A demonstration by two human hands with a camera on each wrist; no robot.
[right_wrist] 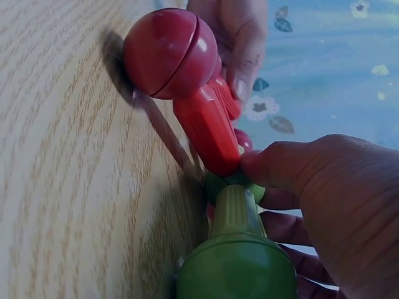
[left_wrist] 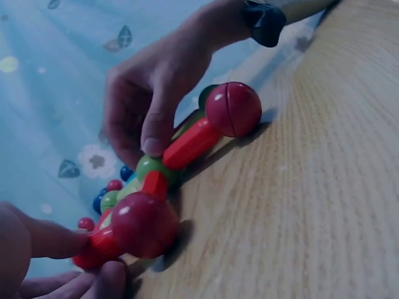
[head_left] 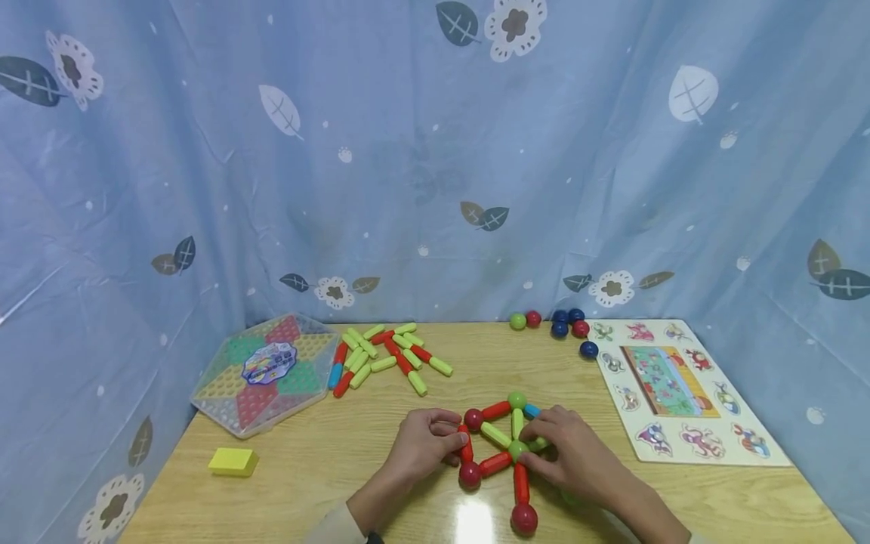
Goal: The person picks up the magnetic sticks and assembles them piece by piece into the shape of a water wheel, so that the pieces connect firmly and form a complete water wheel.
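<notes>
A flat frame of magnetic rods and balls lies on the table before me. My left hand (head_left: 423, 447) pinches a red rod (head_left: 465, 446) on its left side, between a red ball (head_left: 473, 419) above and another red ball (left_wrist: 144, 224) below. My right hand (head_left: 578, 457) holds the central green ball (head_left: 518, 451) with thumb and fingers, where several rods meet. From that hub a red rod (right_wrist: 209, 134) runs toward me to a red ball (head_left: 524, 519). Close to the right wrist camera is a green ball (right_wrist: 237, 271) on a light green rod (right_wrist: 234, 208). My right hand hides part of the frame's right side.
Loose rods (head_left: 367, 355) in green, red and blue lie at the back left, beside a hexagonal board-game box (head_left: 306, 408). A yellow block (head_left: 232, 462) sits front left. Loose balls (head_left: 559, 329) stand at the back, near a picture puzzle board (head_left: 680, 449) on the right.
</notes>
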